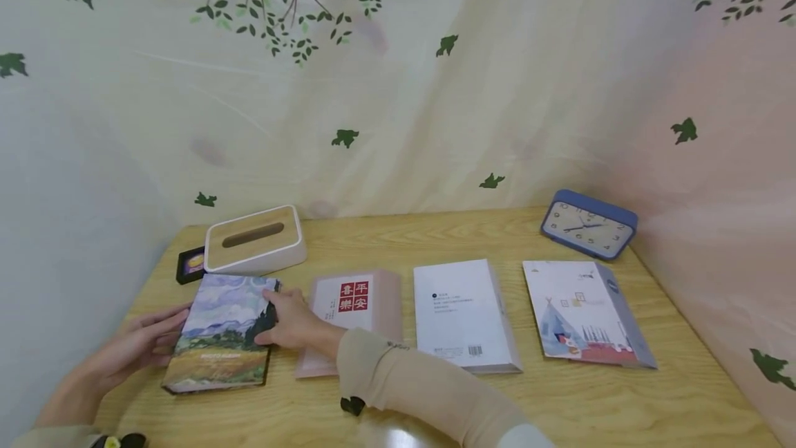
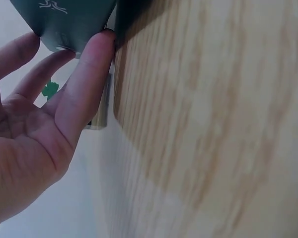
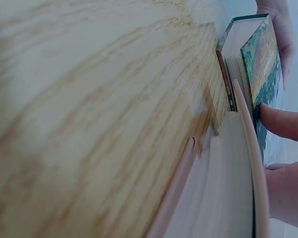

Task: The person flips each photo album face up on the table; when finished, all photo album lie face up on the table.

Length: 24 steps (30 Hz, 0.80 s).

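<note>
A photo album (image 1: 218,337) with a painted landscape cover lies on the left part of the table. Against its left edge rest the fingertips of my left hand (image 1: 139,344), the fingers fairly straight. The left wrist view shows that hand (image 2: 35,129) touching the album's dark green spine (image 2: 69,22). My right hand (image 1: 298,323) holds the album by its right side, thumb and a finger on the cover. The right wrist view shows the thumb and fingers at the cover's edge (image 3: 260,74); some fingers are hidden. Under my right forearm lies a pink book (image 1: 388,303) with red characters.
A white book (image 1: 457,316) and an illustrated book (image 1: 578,310) lie in a row to the right. Behind stand a tissue box (image 1: 280,254), a small dark frame (image 1: 190,265) and a blue clock (image 1: 587,223). A printed curtain (image 1: 398,88) surrounds the wooden table (image 1: 696,406).
</note>
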Motion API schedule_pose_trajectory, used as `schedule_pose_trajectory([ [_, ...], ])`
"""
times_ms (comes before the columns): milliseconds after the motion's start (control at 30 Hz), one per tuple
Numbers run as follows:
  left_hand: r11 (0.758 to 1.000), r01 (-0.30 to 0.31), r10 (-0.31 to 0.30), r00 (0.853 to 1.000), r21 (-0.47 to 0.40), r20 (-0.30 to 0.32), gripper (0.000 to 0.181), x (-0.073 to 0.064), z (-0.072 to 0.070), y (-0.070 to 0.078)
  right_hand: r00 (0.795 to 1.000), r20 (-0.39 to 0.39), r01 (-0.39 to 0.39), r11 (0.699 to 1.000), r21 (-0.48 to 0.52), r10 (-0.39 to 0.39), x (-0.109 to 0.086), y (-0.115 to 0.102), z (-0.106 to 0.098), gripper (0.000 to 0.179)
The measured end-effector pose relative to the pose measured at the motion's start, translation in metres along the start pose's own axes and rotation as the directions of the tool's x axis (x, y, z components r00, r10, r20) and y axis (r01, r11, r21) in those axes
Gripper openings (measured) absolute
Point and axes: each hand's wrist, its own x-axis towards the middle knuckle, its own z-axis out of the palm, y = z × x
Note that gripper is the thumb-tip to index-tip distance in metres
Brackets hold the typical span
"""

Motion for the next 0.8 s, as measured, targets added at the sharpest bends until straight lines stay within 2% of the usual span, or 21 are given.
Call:
schedule_pose_trajectory([
  [67, 1.0, -0.008, 0.008, 1.0, -0.026, 0.001, 0.03, -0.0015, -0.0005, -0.0013, 1.0, 0.005, -0.001, 1.0, 0.002, 0.001, -0.0001, -0.0003, -0.0001, 0.081],
  [133, 1.0, -0.02, 0.019, 0.999, -0.011, -0.028, 0.023, -0.0021, 0.0008, -0.0025, 1.0, 0.004, -0.004, 1.0, -0.001, 0.004, 0.0, 0.0, 0.0003, 0.082],
  [200, 0.999, -0.017, 0.02, 0.996, 0.039, -0.082, 0.032, -0.0021, 0.0035, -0.0027, 1.0, 0.002, -0.006, 1.0, -0.008, 0.006, 0.0001, 0.0004, 0.0006, 0.082],
  [267, 0.995, -0.001, 0.015, 0.99, 0.096, -0.141, 0.049, -0.0018, 0.0056, -0.0024, 1.0, 0.004, -0.009, 1.0, -0.007, 0.009, 0.0, 0.0008, 0.0008, 0.082],
  [333, 0.992, 0.012, 0.01, 0.985, 0.128, -0.172, 0.065, -0.0008, 0.0067, -0.0017, 1.0, 0.006, -0.012, 1.0, -0.002, 0.012, 0.0002, 0.0013, 0.0009, 0.082],
  [433, 0.991, 0.025, 0.0, 0.981, 0.131, -0.192, 0.069, 0.0, 0.0068, -0.001, 1.0, 0.01, -0.013, 1.0, 0.003, 0.013, 0.0003, 0.0012, 0.0002, 0.081],
  [800, 0.991, 0.024, 0.001, 0.981, 0.129, -0.192, 0.058, -0.0003, 0.0039, -0.0032, 1.0, 0.019, -0.008, 1.0, -0.012, 0.009, 0.0002, -0.0002, -0.0009, 0.081],
])
